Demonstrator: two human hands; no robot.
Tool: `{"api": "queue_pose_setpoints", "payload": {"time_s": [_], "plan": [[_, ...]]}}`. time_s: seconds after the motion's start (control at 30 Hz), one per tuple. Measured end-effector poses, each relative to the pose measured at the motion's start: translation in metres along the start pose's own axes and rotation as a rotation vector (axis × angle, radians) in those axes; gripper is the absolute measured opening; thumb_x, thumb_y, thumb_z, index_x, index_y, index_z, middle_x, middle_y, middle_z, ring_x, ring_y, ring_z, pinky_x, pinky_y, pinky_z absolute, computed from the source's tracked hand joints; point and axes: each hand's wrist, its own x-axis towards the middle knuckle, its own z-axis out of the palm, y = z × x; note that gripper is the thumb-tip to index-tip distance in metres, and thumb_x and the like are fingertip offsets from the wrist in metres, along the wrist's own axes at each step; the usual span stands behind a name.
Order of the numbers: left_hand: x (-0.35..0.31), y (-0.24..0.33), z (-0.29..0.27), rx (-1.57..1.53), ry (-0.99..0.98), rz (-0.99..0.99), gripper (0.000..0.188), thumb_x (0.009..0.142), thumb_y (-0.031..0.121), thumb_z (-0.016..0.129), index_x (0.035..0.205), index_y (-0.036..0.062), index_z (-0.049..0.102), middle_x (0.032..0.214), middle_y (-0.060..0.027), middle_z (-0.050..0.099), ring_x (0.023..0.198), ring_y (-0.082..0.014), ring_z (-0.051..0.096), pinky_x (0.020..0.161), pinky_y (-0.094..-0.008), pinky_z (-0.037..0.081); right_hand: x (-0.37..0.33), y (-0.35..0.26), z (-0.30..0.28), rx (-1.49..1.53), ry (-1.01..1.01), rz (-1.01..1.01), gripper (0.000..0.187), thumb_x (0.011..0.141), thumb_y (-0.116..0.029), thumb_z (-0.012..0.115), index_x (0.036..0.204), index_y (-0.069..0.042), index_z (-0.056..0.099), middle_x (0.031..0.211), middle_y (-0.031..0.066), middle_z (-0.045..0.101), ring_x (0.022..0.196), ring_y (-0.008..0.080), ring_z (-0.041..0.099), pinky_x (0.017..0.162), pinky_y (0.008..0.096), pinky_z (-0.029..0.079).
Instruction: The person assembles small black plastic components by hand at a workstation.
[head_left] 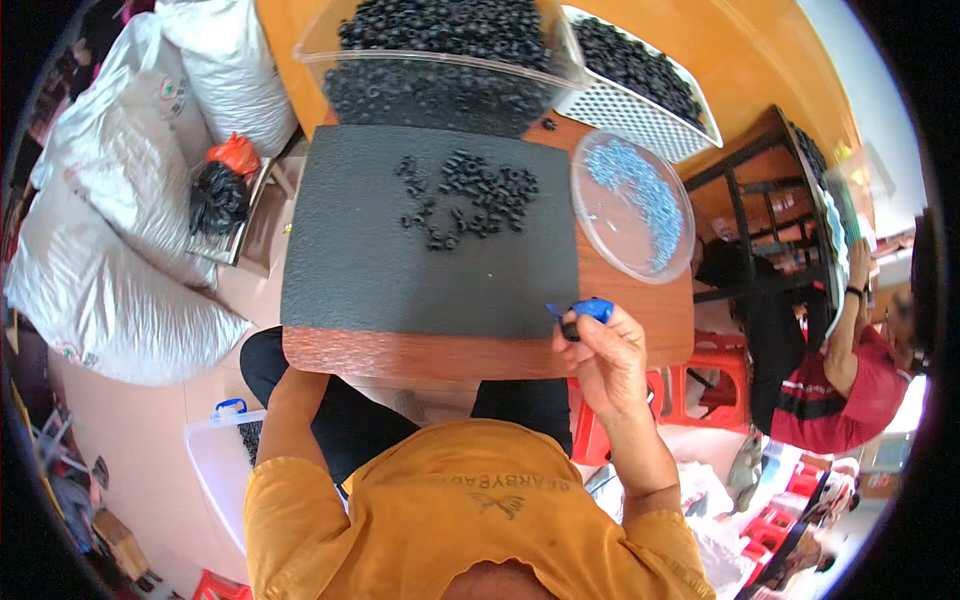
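Small black cylindrical pieces (487, 188), short and apparently ring-shaped, lie loosely scattered on a dark grey rectangular mat (350, 250), ahead and to the left of the right hand (608, 348). The right hand is closed in a pinch, thumb against bent fingers, gripping a bright blue rounded object (596, 309) just above the brown wooden tabletop (470, 357) at the mat's near corner. Ahead of that hand, a round clear plastic tray (608, 228) carries tiny pale blue bits (650, 195). The left forearm (298, 392) runs under the table's near edge, hiding the left hand, so its opening and any hold cannot be told. A dark bit at the right fingertips is too small to identify, and the fingers partly cover the blue object.
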Motion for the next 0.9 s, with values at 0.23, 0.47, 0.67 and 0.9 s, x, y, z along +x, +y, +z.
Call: {"api": "queue_pose_setpoints", "payload": {"time_s": [0.23, 0.47, 0.67, 0.9], "plan": [[-0.092, 0.014, 0.034, -0.026, 0.017, 0.103, 0.038, 0.081, 0.034, 0.057, 0.109, 0.0086, 0.063, 0.103, -0.0149, 0.065, 0.092, -0.0316, 0.063, 0.084, -0.0428, 0.048, -0.010, 0.010, -0.004, 0.118, -0.073, 0.136, 0.017, 0.084, -0.015, 0.062, 0.089, 0.001, 0.062, 0.076, 0.0122, 0.066, 0.059, 0.0112, 0.057, 0.054, 0.0215, 0.045], [-0.106, 0.190, -0.146, -0.766, -0.076, -0.153, 0.025, 0.085, 0.014, 0.061, 0.106, 0.0002, 0.060, 0.093, -0.0145, 0.066, 0.086, -0.0268, 0.065, 0.074, -0.0337, 0.051, -0.006, 0.028, 0.003, 0.206, -0.173, 0.199, 0.012, 0.084, -0.010, 0.063, 0.088, 0.001, 0.063, 0.077, 0.0124, 0.066, 0.060, 0.0112, 0.058, 0.054, 0.0211, 0.045], [-0.069, 0.246, -0.198, -0.684, 0.664, -0.129, 0.020, 0.080, 0.005, 0.066, 0.099, -0.0002, 0.063, 0.079, -0.0086, 0.064, 0.068, -0.0168, 0.060, 0.062, -0.0261, 0.047, -0.011, 0.035, 0.011, 0.220, -0.207, 0.232, 0.012, 0.083, -0.011, 0.066, 0.087, 0.000, 0.063, 0.078, 0.0117, 0.067, 0.061, 0.0109, 0.058, 0.054, 0.0211, 0.044], [-0.045, 0.272, -0.202, -0.644, 0.807, -0.044, 0.029, 0.072, -0.001, 0.070, 0.101, -0.0006, 0.063, 0.076, -0.0063, 0.060, 0.065, -0.0136, 0.056, 0.058, -0.0243, 0.044, -0.022, 0.048, 0.009, 0.079, -0.199, 0.019, 0.015, 0.081, -0.009, 0.068, 0.093, 0.000, 0.064, 0.082, 0.0076, 0.067, 0.068, 0.0075, 0.059, 0.057, 0.0196, 0.043]]}}
